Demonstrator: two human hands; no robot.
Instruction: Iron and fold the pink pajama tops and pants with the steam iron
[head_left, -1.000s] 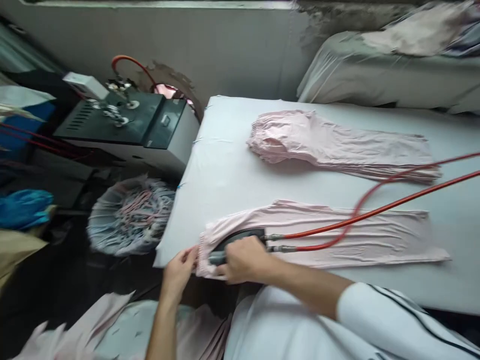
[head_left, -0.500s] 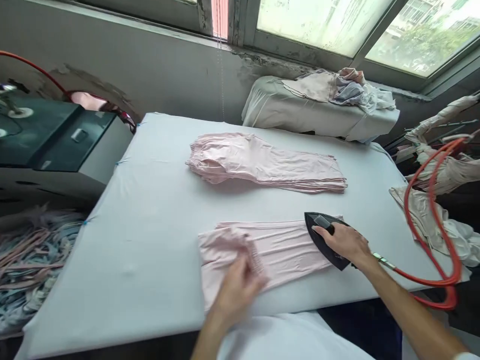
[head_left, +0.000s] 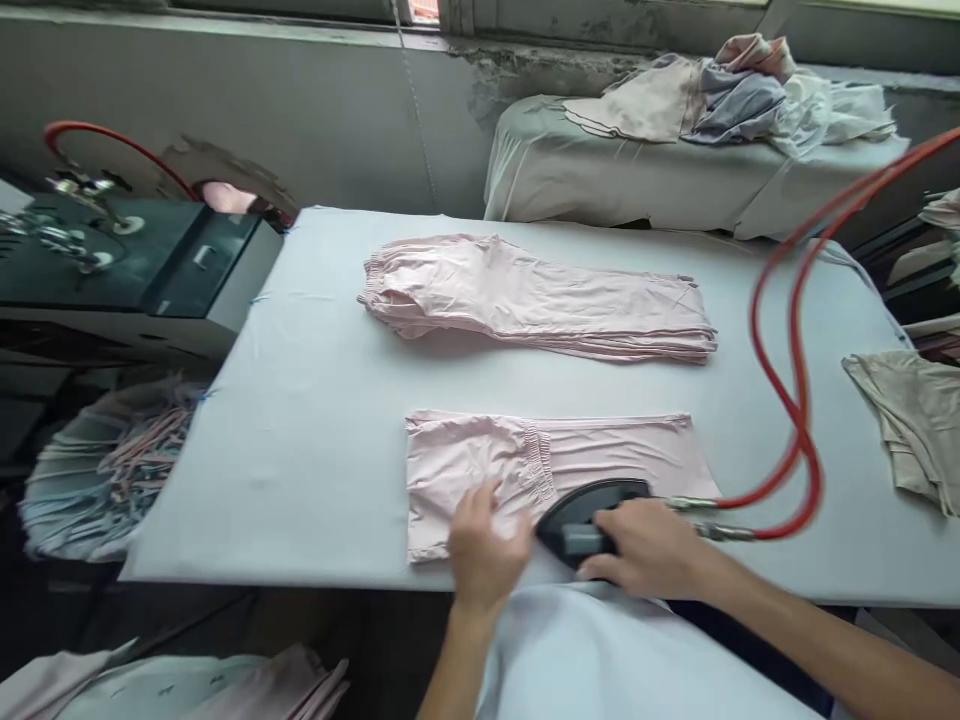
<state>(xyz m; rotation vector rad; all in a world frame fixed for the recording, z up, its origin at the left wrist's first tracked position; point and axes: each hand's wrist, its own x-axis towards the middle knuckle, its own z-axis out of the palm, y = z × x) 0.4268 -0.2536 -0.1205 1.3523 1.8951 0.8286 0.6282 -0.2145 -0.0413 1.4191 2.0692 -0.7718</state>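
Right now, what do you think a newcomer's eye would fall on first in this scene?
The bright red hoses stand out first, looping across the right of the white ironing table to the black steam iron, held by the right hand near the front edge. Next come the pale pink trousers: a folded stack towards the far side, and a folded pair under the left hand.

A grey wall (head_left: 300, 110) with stained, peeling plaster (head_left: 510, 85) runs beneath a window frame (head_left: 600, 15), with a cloth-covered bench (head_left: 600, 180) heaped with crumpled clothes (head_left: 742, 100) against it at right, and a dark metal machine (head_left: 97, 260) at left beside a long, pale desk (head_left: 300, 430).
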